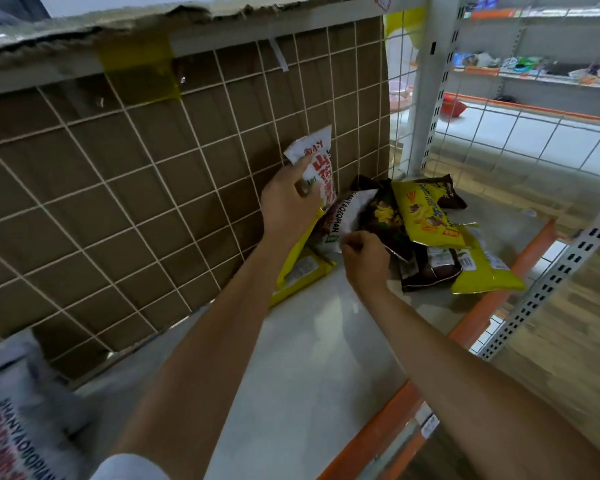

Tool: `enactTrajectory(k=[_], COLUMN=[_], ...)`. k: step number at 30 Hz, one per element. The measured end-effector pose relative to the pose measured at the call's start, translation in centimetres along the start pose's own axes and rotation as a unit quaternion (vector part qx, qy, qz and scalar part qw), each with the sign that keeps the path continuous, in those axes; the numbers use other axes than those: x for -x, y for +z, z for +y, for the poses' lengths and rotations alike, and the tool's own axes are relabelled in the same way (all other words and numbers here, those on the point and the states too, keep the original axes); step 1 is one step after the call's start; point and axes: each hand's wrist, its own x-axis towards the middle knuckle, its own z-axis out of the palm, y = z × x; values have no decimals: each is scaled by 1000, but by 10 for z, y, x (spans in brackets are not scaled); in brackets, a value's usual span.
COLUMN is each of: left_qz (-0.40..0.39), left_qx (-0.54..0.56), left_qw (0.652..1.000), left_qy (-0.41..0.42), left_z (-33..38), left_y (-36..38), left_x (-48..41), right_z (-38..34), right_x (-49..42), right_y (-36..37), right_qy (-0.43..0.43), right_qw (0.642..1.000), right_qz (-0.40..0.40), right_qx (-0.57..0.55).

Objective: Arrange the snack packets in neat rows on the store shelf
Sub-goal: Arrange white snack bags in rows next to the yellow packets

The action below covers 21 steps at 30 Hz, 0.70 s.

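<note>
Step in hand: sorting by kind, pulling the white ones out of the jumble. Left hand (288,202) grips a white packet (315,161) with red print, upright, up against the wire grid (153,188) at the back of the shelf (309,358). Right hand (364,259) is curled, pinching the near corner of a second white packet (349,211) that lies in the heap (430,237) at the shelf's far right end.

The heap is unsorted — yellow packets (426,216) and dark brown ones (385,216) overlap. One more yellow packet (302,268) leans on the grid under the left wrist. No row is made in this corner yet, judging by how things lie.

Next move, my guess: slide the second white one free without dragging the dark packet that overlaps it. Then stand it beside the first, face front. The bags look light and puffy, so likely to tip.

Hard to see: the right fingertips are hidden behind the knuckles, so the exact pinch is unclear. The bottom of the heap is buried, count unknown. A blurred white packet (11,410) at lower left is cut off by the frame — cannot tell if it stands in a row. Cardboard (84,140) behind the grid blocks whatever is beyond.
</note>
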Motion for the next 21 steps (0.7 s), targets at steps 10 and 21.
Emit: enactTrajectory(k=[10,21], left_qz=[128,59], left_qx=[272,624], left_qw=[940,689], left_qy=[-158,-364], left_z=[-10,-36], left_y=[-78,-157], left_x=[44,110], right_z=[-59,-99], right_x=[32,108], right_y=[-18,-32], right_qy=[11,97], right_qw=[979,763], right_qz=[35,-107], right_qx=[-200,-630])
